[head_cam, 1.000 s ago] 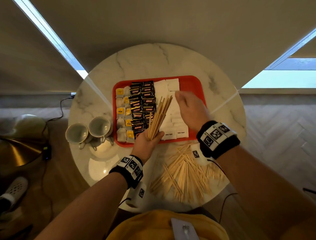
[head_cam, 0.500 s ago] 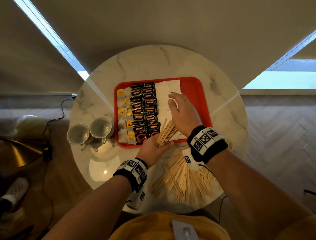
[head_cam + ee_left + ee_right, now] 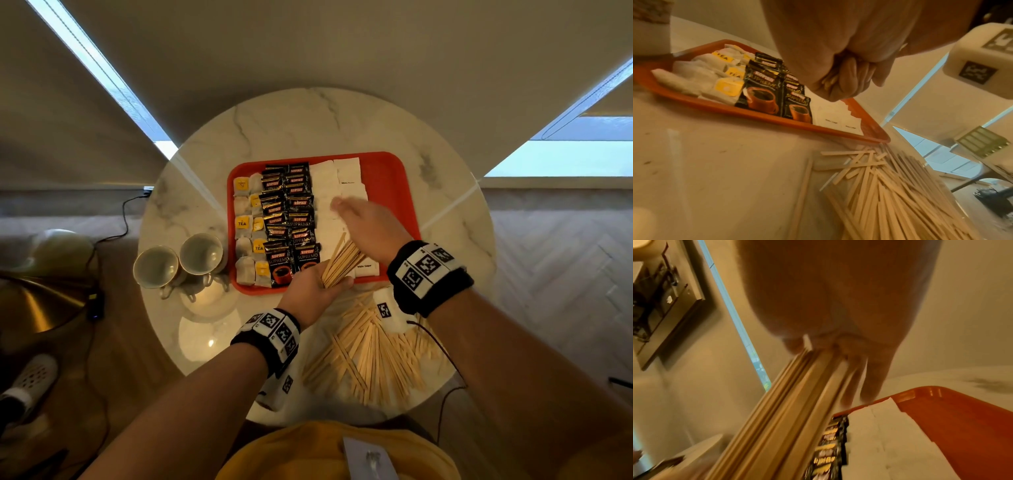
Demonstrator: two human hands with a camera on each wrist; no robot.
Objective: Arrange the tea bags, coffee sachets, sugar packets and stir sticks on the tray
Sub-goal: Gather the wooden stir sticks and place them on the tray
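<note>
Two hands over a red tray [image 3: 387, 178].
Left hand [image 3: 310, 291] grips stir sticks [image 3: 340, 262] at the tray's near edge; right hand [image 3: 368, 224], fingers straight, touches them.

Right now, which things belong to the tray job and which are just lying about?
Job:
tray
tea bags
coffee sachets
sugar packets
stir sticks in left hand
loose stir sticks

Lying about:
two cups
cable

right hand [image 3: 368, 224] motion-blurred, fingertips smeared; covers some sugar packets [image 3: 344, 192]. Stick bundle [image 3: 340, 262] lower ends buried in left hand [image 3: 310, 293]. Sugar print too small 2 read.
</note>
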